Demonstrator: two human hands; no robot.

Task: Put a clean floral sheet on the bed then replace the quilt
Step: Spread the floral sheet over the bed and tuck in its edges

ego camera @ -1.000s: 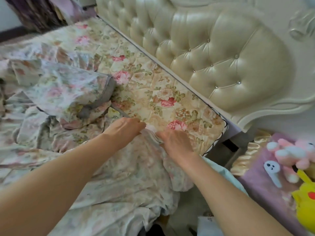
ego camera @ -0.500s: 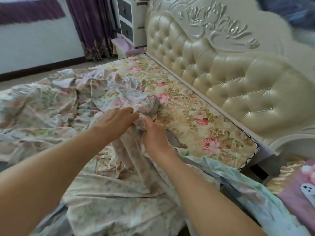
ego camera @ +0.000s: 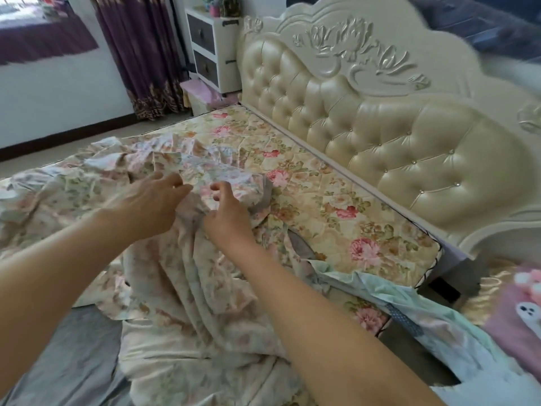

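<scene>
Both hands work at the rumpled floral sheet [ego camera: 187, 288], which lies bunched across the near side of the rose-patterned mattress [ego camera: 336, 206], short of the tufted cream headboard [ego camera: 395, 142]. The left hand [ego camera: 146, 203] hovers over the folds with fingers loosely spread, gripping nothing that I can see. The right hand [ego camera: 228, 215] has its fingers curled, pinching a gathered ridge of the sheet. A pale green cloth [ego camera: 439, 332] trails off the bed's near corner.
</scene>
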